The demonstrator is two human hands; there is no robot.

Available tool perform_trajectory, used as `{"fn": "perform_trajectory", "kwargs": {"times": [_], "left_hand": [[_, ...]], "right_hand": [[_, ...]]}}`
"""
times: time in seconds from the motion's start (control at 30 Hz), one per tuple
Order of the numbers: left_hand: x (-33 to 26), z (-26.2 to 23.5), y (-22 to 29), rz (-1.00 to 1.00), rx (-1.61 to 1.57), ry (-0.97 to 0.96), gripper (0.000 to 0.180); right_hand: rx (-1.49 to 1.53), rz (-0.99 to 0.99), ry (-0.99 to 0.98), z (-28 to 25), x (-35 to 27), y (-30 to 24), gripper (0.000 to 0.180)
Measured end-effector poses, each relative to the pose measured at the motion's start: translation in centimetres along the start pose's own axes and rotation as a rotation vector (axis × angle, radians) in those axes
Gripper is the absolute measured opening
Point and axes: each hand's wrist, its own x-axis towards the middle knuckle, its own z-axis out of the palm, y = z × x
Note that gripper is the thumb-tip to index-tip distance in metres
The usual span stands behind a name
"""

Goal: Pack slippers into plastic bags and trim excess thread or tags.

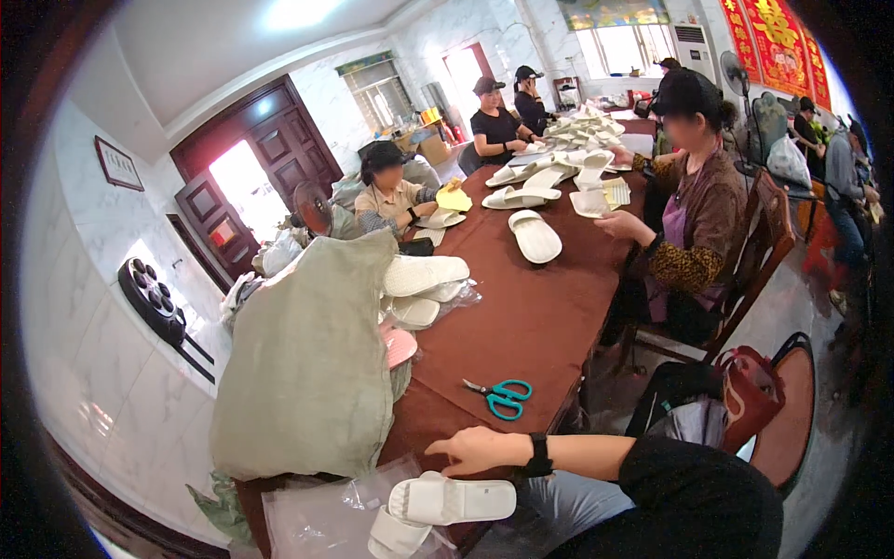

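Note:
My right hand [477, 452] reaches in from the right, a black band on its wrist. It holds nothing visible; its fingers are partly extended above a pair of cream slippers [477, 501]. One slipper overlaps the other on a clear plastic bag [303, 517] at the table's near end. Whether the fingertips touch the upper slipper, I cannot tell. Teal-handled scissors [504, 399] lie beyond the hand, blades apart. My left hand is out of view.
A large grey-green sack [307, 363] stands on the left of the brown-covered table [521, 321]. White slippers [424, 275] and a pink slipper [400, 347] lie beside it. Co-workers handle slippers farther along. A red bag [750, 396] rests on a chair at right.

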Motion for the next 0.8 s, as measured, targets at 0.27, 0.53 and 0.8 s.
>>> {"fn": "perform_trajectory", "kwargs": {"times": [0.27,0.53,0.8], "left_hand": [[1.1,-0.1,6.3,0.035,0.239,-0.227,0.026],[0.5,19.9,3.5,0.039,-0.059,-1.335,0.041],[-0.5,20.9,3.0,-0.02,0.021,-1.419,0.043]], "right_hand": [[0.075,0.033,-0.209,3.8,3.5,-1.0,0.051],[0.38,-0.158,0.096,8.1,2.7,1.5,0.044],[1.292,0.17,0.018,8.1,2.3,2.0,0.052]]}}
